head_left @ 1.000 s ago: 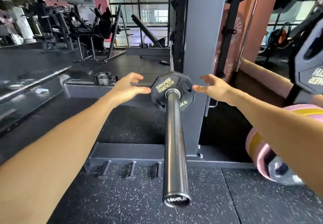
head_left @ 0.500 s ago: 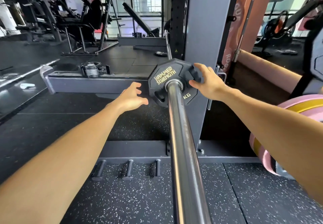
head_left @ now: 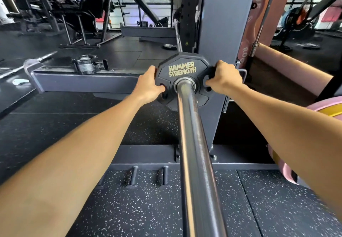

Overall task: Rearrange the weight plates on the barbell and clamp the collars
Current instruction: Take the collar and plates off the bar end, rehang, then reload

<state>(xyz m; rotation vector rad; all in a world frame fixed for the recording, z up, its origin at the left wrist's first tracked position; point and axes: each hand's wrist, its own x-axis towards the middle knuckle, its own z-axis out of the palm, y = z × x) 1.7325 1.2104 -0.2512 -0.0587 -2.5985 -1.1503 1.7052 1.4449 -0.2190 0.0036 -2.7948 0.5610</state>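
1. Weight plate [head_left: 182, 70]: black, matte, many-sided rather than round, with cut-out grip holes and yellow "HAMMER STRENGTH" lettering. It sits on the barbell sleeve [head_left: 192, 144], a smooth, shiny steel tube running from the bottom of the view up to the plate's centre hole.
2. Left hand [head_left: 148, 87]: fingers curled round the plate's left edge, thumb at a grip hole.
3. Right hand [head_left: 224, 77]: fingers curled round the plate's right edge, thumb in a grip hole.
4. The plate lies between both hands, held at arm's length, just in front of a grey steel rack upright [head_left: 227, 24].
5. Below, a black rubber floor [head_left: 148, 209] flecked white; a pink and yellow plate [head_left: 331, 107] at right.
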